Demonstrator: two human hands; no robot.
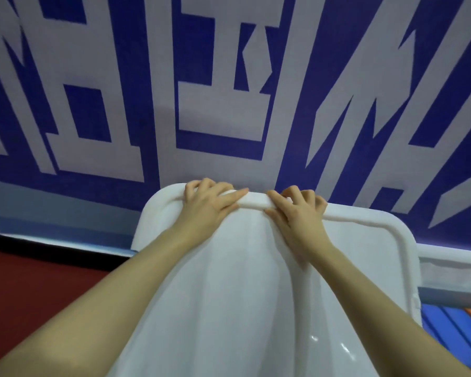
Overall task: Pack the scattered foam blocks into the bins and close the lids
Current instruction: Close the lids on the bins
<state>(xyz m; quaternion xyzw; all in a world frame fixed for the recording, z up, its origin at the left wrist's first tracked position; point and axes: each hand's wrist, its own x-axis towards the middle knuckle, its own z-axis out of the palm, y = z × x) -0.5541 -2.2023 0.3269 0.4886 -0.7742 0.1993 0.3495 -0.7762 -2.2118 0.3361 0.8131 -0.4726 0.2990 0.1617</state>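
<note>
Blue wall (152,104) behind — both hands grip lid (256,268).

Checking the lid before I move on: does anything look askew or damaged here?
Nothing looks damaged. Both hands, left hand and right hand, grip the far rim of the white lid. Whether it sits square cannot be told.

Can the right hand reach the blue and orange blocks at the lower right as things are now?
Probably not at once. The right hand grips the far rim of the white lid together with the left hand, and the lid lies between it and the blocks.
</note>
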